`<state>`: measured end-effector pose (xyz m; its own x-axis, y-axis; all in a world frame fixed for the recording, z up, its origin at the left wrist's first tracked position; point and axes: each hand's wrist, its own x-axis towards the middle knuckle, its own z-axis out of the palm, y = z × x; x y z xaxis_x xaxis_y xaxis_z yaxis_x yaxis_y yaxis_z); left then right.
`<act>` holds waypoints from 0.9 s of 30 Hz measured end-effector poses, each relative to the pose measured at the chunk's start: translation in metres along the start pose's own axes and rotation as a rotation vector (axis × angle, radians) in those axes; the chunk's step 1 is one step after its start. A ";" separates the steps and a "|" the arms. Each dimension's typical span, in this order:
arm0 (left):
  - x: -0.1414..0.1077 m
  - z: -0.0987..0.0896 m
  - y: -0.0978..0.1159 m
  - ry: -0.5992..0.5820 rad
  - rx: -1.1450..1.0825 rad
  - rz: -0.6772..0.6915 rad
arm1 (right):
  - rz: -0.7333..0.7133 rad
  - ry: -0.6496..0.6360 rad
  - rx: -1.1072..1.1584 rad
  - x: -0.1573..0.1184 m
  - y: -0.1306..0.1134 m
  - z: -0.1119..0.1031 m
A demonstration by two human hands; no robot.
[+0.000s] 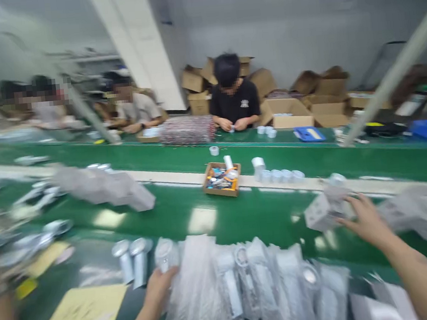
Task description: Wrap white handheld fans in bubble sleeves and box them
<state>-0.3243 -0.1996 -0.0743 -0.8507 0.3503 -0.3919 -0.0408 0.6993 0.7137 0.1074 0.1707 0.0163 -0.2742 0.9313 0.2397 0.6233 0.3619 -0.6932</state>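
The left hand (160,288) grips one bagged piece (166,253); the right (364,219) holds a box (320,213). Two bare pieces (131,259) lie nearby.

- The bags (198,291) by my left hand (159,286) look like clear plastic, crinkled and shiny.
- The box (319,213) at my right hand (366,221) looks matt and smooth.
- I see smooth, glossy green on the belt (169,216).
- Tray (221,192): matt cardboard.
- Sheet (84,308): matt yellow.
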 end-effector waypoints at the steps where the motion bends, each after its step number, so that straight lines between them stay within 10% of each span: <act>1: -0.007 -0.006 0.004 -0.010 -0.153 -0.075 | -0.025 0.099 -0.066 0.003 -0.007 0.007; 4: -0.026 -0.028 0.017 -0.107 -0.578 -0.245 | -0.109 -0.028 0.026 0.009 -0.060 0.060; 9: -0.057 -0.064 -0.003 -0.402 -0.906 -0.204 | -0.566 -0.715 0.418 -0.014 -0.241 0.226; 13: -0.047 -0.097 -0.040 -0.408 -0.812 0.027 | -0.632 -0.762 0.432 -0.028 -0.365 0.375; 18: 0.004 -0.158 -0.047 -0.303 -0.778 0.125 | -0.554 -0.801 0.339 -0.029 -0.439 0.502; 22: 0.016 -0.197 -0.030 -0.124 -0.680 0.228 | -0.551 -0.837 0.310 -0.027 -0.440 0.528; 27: 0.008 -0.198 0.016 -0.080 -0.448 0.380 | -0.623 -0.809 0.313 -0.030 -0.400 0.463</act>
<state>-0.4360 -0.3093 0.0485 -0.8076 0.5827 -0.0913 0.0264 0.1904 0.9814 -0.4725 -0.0208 -0.0284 -0.9559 0.2401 0.1692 0.0214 0.6314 -0.7751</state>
